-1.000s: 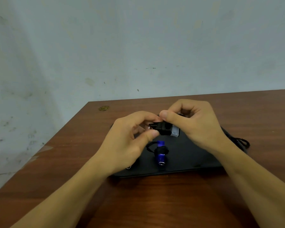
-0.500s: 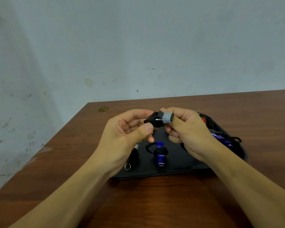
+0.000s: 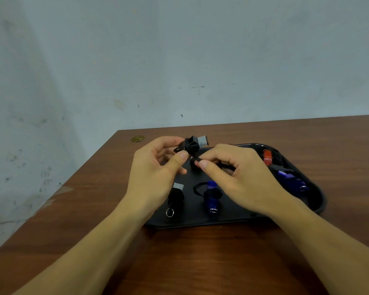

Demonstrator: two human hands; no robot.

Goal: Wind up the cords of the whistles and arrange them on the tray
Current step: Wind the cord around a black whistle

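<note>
On the brown bench (image 3: 200, 262), the left hand (image 3: 156, 173) is raised above the black tray (image 3: 315, 201), its grip pinching a black whistle with a grey mouthpiece (image 3: 195, 144) between thumb and curled fingers. Below it on the tray lies a second black whistle (image 3: 176, 193) with a metal ring, and just right of that a blue whistle (image 3: 212, 199) wound in its cord. The right hand (image 3: 239, 177) pinches the black cord (image 3: 198, 159) coming off the held whistle, while a red whistle (image 3: 267, 156) and another blue whistle (image 3: 290, 180) lie at the tray's right side.
</note>
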